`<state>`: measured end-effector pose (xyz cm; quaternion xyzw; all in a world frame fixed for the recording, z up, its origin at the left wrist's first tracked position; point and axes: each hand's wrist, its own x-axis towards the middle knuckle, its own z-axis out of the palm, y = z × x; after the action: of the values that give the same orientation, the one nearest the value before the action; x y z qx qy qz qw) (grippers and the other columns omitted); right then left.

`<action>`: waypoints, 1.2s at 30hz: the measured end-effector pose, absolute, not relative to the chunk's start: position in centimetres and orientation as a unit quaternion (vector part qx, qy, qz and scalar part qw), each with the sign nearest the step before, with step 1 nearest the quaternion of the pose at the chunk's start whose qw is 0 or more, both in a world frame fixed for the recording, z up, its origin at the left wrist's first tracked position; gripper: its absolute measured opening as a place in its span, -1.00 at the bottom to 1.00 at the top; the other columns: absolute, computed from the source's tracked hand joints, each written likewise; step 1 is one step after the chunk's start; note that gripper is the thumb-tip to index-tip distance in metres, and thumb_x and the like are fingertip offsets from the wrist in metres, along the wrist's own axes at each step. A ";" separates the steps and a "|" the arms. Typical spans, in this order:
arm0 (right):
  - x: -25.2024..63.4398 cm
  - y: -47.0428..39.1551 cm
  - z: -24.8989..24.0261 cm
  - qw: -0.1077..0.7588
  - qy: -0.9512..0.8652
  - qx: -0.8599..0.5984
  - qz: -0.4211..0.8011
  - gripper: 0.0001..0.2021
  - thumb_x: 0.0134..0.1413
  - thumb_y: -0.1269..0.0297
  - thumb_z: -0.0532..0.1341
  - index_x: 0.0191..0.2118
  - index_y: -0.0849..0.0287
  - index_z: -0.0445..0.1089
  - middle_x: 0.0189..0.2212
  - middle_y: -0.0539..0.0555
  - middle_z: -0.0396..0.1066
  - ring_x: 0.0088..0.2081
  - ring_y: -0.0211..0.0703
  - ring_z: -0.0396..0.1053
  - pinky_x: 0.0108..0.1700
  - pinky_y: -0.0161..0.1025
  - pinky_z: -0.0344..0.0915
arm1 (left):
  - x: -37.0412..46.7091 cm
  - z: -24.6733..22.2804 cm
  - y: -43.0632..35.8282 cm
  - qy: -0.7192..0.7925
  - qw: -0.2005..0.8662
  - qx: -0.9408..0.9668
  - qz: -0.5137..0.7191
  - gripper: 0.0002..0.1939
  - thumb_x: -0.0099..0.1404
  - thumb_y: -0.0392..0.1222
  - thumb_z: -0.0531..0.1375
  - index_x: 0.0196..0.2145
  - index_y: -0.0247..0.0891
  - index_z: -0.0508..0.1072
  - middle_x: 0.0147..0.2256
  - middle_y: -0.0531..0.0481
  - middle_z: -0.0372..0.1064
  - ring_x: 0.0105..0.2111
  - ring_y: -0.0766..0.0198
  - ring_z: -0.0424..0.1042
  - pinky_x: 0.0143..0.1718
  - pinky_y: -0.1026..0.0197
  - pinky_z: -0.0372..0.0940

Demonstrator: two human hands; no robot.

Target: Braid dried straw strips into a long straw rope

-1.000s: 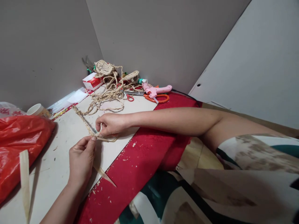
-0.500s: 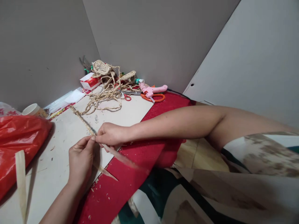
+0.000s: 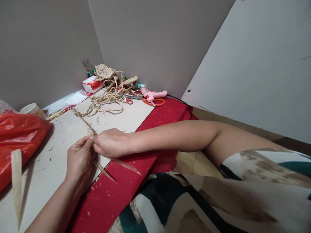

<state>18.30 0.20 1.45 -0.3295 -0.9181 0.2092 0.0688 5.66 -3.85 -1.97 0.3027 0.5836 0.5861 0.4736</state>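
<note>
A braided straw cord runs from the tangled pile down to my two hands, which meet at its near end. My left hand pinches the braid between thumb and fingertips. Pressed against it, my right hand is closed around the same end, its fingertips mostly hidden. Two loose pale strands stick out below the hands: one strand under the left hand and another strand under the right, both over the red cloth. The exact crossing of strands is hidden by my fingers.
Behind lie a heap of braided cord, a red-and-white box, pliers, red-handled scissors and a pink glue gun. At left are a red plastic bag, a paper cup and a flat pale strip. Scraps dot the white board.
Both hands stay together on the braid. My right hand has turned slightly and closed in over the left fingertips, and the loose strand below it has swung down. The view has shifted slightly.
</note>
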 end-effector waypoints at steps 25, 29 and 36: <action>18.9 6.7 0.0 0.007 -0.700 -0.194 0.687 -0.63 0.11 0.02 0.20 -0.47 0.25 0.23 -0.69 -0.18 0.00 -0.70 -0.48 -0.11 -0.69 -0.46 -0.18 | 5.8 0.1 -4.2 0.594 0.448 0.367 0.558 -0.76 0.02 -0.18 0.35 -0.36 -0.24 0.41 -0.57 0.07 0.40 -0.64 0.37 0.34 -0.63 0.41 0.17; 19.0 6.7 -0.8 0.016 -0.657 -0.184 0.731 -0.71 0.18 0.11 0.13 -0.44 0.22 0.20 -0.71 -0.20 -0.08 -0.73 -0.48 -0.20 -0.70 -0.48 -0.23 | 6.1 0.7 -4.2 0.610 0.426 0.391 0.542 -0.82 0.03 -0.18 0.31 -0.39 -0.26 0.44 -0.58 0.06 0.38 -0.63 0.39 0.31 -0.62 0.43 0.15; 19.2 5.0 -0.3 0.091 -0.661 -0.256 0.699 -0.71 0.21 0.33 0.02 -0.55 0.23 0.15 -0.79 -0.17 -0.04 -0.77 -0.47 -0.15 -0.73 -0.46 -0.21 | 4.1 1.0 -4.0 0.693 0.259 0.541 0.400 -0.68 0.05 -0.02 0.29 -0.28 -0.27 0.56 -0.68 0.09 0.26 -0.71 0.41 0.09 -0.72 0.40 -0.05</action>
<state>19.20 5.01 -0.28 -0.2565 -0.6613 0.6990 0.0911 4.09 -4.00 1.01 0.5411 0.6931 0.3996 0.2591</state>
